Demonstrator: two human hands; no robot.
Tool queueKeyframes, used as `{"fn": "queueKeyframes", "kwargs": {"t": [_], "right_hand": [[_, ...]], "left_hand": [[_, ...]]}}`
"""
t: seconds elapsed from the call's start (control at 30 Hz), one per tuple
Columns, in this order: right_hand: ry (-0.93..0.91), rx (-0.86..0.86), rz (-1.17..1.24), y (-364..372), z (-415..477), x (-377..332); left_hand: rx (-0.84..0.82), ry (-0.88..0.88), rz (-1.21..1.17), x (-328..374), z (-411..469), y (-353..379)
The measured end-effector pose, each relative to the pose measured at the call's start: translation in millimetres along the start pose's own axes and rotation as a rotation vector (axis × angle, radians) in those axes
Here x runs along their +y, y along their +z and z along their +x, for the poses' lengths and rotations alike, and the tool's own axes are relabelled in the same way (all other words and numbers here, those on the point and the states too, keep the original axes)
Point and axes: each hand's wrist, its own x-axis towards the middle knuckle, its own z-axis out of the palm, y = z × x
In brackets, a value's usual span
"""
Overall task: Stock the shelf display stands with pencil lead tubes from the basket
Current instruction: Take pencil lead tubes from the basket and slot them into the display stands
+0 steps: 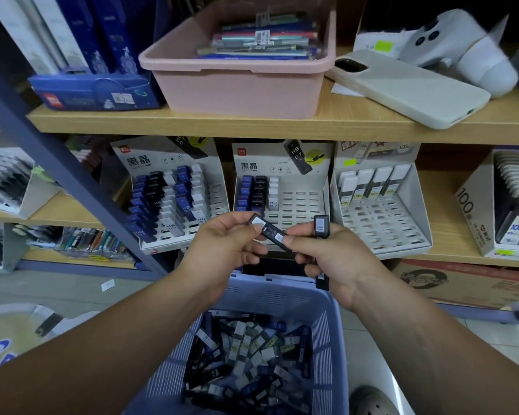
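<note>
The left hand [222,247] and right hand [333,259] pinch one black tube [271,232] above the basket [327,339]; the right hand also grips a second tube [321,225] upright.

The basket [327,339] is cut off at the bottom edge, its tubes [243,345] blurred.

black lead tube [271,232] tilted, blue basket [324,339] heaped

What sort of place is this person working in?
Most likely a stationery shop: wooden shelves carry white cardboard display stands of pencil lead tubes, a pink plastic tub of packaged pens sits above, and a blue plastic basket holds loose stock.
</note>
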Motion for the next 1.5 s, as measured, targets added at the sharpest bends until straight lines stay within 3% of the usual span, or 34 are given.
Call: {"fn": "queueKeyframes", "kwargs": {"t": [0.1,0.23,0.37,0.53,0.7,0.97,1.27,1.4,1.5], "right_hand": [[0.023,-0.021,-0.023,7,4,-1],[0.059,-0.038,0.008,22,16,-5],[0.025,0.063,0.015,32,31,-7],[-0.159,0.147,-0.128,41,52,-5],[-0.325,0.140,-0.307,53,74,2],[-0.413,0.181,-0.573,51,89,12],[-0.515,0.135,-0.456,46,76,-18],[-0.553,0.038,-0.475,46,66,-10],[-0.609,0.059,-0.500,52,67,3]], "left_hand": [[0.000,-0.002,0.027,0,5,-4],[0.131,0.074,0.085,12,14,-26],[0.229,0.161,0.334,22,22,-49],[0.117,0.030,0.341,2,25,-53],[0.156,-0.035,0.396,-33,32,-55],[0.113,-0.028,0.372,-43,40,-63],[0.092,-0.034,0.312,-42,45,-68],[0.085,-0.051,0.335,-45,45,-68],[0.080,-0.073,0.310,-44,44,-67]]}}
